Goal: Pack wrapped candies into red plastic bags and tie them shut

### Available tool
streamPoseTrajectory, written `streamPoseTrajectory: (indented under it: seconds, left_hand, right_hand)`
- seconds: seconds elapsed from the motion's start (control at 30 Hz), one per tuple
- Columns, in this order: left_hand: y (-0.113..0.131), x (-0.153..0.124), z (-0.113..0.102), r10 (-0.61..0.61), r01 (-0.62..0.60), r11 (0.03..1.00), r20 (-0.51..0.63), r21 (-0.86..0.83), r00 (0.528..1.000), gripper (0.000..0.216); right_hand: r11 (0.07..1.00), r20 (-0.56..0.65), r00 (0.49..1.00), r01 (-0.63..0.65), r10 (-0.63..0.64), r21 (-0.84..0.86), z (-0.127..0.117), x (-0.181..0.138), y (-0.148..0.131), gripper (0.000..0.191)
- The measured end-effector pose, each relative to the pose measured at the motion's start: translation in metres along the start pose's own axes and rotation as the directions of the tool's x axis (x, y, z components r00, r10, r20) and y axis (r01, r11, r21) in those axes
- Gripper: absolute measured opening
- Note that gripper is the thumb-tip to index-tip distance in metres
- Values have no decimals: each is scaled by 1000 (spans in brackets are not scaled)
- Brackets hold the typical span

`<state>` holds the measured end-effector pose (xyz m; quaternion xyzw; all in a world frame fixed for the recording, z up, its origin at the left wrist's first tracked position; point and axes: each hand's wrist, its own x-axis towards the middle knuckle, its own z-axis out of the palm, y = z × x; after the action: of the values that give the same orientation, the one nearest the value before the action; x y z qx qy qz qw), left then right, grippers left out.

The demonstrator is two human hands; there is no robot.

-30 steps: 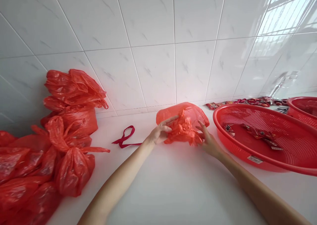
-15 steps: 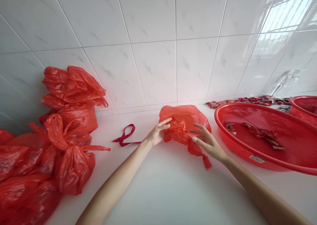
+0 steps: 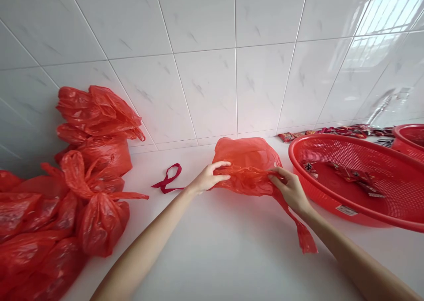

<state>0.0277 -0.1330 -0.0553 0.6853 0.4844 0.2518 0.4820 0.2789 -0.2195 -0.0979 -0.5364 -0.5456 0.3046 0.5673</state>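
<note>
A thin red plastic bag [image 3: 248, 153] lies on the white tabletop in front of me, its mouth bunched towards me. My left hand [image 3: 208, 177] pinches the bag's left edge between thumb and fingers. On the other side, my right hand [image 3: 289, 186] grips the bag's right edge, and a long strip of the bag trails down below that hand. What the bag holds, if anything, I cannot make out. Left of my left hand a dark red ribbon [image 3: 172, 177] lies in a loop.
Filled, knotted red plastic bags [image 3: 102, 223] are piled at the left against the tiled wall [image 3: 205, 98]. At the right stands a large red mesh basket [image 3: 331, 195] with several small packets [image 3: 354, 175] inside. More packets [image 3: 347, 132] lie behind it, beside a second red basket [image 3: 410, 135].
Both hands have closed on the bag's edges. Its mouth is now stretched wider between them, and the trailing strip reaches further down to the right.
</note>
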Motion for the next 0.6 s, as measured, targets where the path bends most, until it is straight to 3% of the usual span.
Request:
streamPoseTrajectory:
  seconds: [0.07,0.13,0.3,0.47,0.6]
  left_hand:
    - [1,-3,-9,58,-58,998,-28,-1,998,38]
    - [1,-8,-16,50,-50,999,17,-21,999,32]
    - [6,-23,-24,3,9,993,98,-121,995,34]
    - [12,-35,-22,-33,58,975,121,-215,992,37]
    - [10,-39,-17,-57,84,966,115,-245,992,40]
  right_hand:
    - [997,0,1000,-29,29,70,-3,0,-4,43]
    - [992,-1,998,-63,63,105,-4,-1,-7,48]
    - [995,-55,994,-95,96,22,-6,-3,-13,60]
    - [976,42,985,-174,169,133,-14,0,-25,51]
    - [947,64,988,-152,140,282,-21,3,-22,51]
